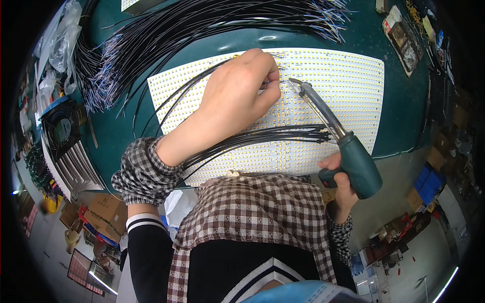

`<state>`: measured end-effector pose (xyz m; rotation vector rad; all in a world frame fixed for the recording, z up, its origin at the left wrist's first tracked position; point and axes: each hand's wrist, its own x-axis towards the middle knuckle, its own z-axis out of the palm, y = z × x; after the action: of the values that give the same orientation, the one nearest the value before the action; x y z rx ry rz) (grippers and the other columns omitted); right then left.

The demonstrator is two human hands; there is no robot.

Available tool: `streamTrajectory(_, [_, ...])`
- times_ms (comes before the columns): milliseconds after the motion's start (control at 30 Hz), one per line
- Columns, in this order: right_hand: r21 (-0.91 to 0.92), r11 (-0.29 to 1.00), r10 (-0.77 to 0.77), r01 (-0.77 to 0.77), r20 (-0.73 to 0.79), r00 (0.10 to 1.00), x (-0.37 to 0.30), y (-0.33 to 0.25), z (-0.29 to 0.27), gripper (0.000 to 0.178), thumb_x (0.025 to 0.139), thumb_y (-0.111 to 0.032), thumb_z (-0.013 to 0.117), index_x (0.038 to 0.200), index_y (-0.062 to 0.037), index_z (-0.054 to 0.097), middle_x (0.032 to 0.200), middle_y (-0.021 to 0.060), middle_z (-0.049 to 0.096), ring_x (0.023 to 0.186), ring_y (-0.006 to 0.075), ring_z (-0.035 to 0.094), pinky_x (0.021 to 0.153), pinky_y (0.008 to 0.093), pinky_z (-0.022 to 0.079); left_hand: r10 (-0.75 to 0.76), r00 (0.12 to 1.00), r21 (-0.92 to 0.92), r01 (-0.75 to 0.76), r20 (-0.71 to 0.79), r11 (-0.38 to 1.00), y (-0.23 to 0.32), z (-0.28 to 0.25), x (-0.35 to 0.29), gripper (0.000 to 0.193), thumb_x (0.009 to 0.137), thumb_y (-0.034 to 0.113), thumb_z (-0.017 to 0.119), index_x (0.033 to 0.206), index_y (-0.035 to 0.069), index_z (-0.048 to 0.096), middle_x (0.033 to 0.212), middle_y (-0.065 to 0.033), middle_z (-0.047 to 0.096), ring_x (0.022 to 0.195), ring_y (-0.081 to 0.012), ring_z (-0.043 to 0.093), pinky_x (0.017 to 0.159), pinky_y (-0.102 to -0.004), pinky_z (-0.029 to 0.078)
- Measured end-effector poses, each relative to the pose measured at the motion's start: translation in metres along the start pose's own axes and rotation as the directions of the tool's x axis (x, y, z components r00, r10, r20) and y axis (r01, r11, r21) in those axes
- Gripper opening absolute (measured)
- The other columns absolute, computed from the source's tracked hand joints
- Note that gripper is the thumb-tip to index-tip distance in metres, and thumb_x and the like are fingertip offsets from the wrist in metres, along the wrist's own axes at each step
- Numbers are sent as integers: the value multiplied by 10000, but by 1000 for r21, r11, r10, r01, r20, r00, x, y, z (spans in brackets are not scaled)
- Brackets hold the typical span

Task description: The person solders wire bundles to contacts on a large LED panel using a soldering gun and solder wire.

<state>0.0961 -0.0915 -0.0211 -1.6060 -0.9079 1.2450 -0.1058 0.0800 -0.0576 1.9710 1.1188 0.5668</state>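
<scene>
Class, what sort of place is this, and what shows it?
Probably an electronics assembly workshop: the right hand holds a soldering gun over a white LED panel, and a thick bundle of black wires lies beyond it.

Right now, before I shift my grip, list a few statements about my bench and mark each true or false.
1. The right hand holds the iron. True.
2. The left hand grips the iron too. False: it is over the board, left of the iron's tip.
3. Black wires lie across the board. True.
4. The fan is right of the board. False: it is left of it.
5. The table is green. True.
</scene>
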Motion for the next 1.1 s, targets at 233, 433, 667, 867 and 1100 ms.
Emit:
streamTrajectory(233, [24,1000,-11,11,-14,1000,0,-2,3,529,828,-461,640,884,52,524,811,148,567,732,236,588,673,352,524,-14,1000,13,14,3,1000,0,-2,-4,99,744,74,626,776,24,547,768,-124,577,706,-313,585,611,-388,468])
streamTrajectory(433, [268,962,-8,50,-157,987,3,-1,-4,364,843,-306,619,834,49,538,790,139,554,703,224,579,632,323,522,-7,999,-1,7,43,1000,9,-5,7,96,752,81,619,792,25,553,746,-124,554,676,-286,569,608,-371,457])
streamTrajectory(667, [713,656,56,248,-374,926,-1,21,-49,112,880,-70,575,795,3,567,761,92,595,724,189,628,665,332,542,22,989,-49,-15,146,999,17,3,10,92,860,85,564,825,16,516,707,-22,460,624,-100,385,548,-243,354])
streamTrajectory(867, [783,417,55,462,-529,847,7,37,-47,283,852,-249,673,814,16,577,620,88,591,550,192,619,551,344,566,-6,990,-124,23,141,992,-52,6,7,548,833,276,683,1037,-197,493,940,-276,562,768,-346,584,639,-382,494])
streamTrajectory(1100, [661,409,-75,629,-662,745,18,51,-38,332,832,-301,675,882,19,603,599,98,584,513,181,599,533,335,557,622,781,429,-580,51,693,38,21,-20,283,846,214,677,957,-14,550,920,-188,493,817,-340,531,697,-421,484])
